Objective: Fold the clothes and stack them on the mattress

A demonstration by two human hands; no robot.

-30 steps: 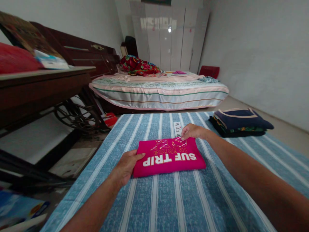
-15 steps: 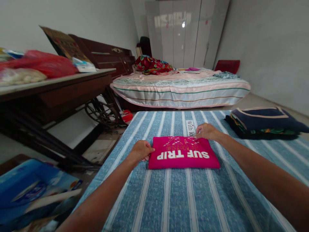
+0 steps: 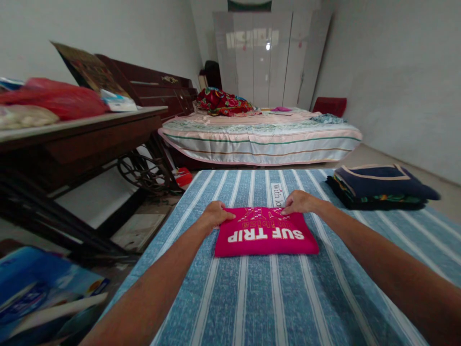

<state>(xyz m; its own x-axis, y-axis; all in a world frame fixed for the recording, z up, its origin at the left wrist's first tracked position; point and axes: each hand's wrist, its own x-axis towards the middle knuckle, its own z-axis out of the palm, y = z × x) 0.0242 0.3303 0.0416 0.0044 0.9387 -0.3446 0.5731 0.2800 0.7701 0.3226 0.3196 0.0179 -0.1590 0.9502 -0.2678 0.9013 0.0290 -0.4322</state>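
Note:
A folded pink T-shirt (image 3: 266, 246) with white "SUF TRIP" lettering lies flat on the blue-and-white striped cloth (image 3: 230, 298), its print upside down to me. My left hand (image 3: 215, 215) pinches its far left corner, thumb on top and fingers tucked beneath. At the far edge, right of the middle, my right hand (image 3: 299, 202) grips the fabric between thumb and fingers. The fingertips of both hands are partly hidden under the shirt.
Folded dark clothes (image 3: 383, 185) are stacked at the right. Beyond stands a bed (image 3: 259, 142) with a red floral blanket (image 3: 225, 102). A sewing-machine table (image 3: 82, 127) is on the left, over a blue package (image 3: 39, 283) lower down.
My left hand has moved from the shirt's left side up to its far left corner. My right hand still holds the far edge. The camera view has shifted slightly.

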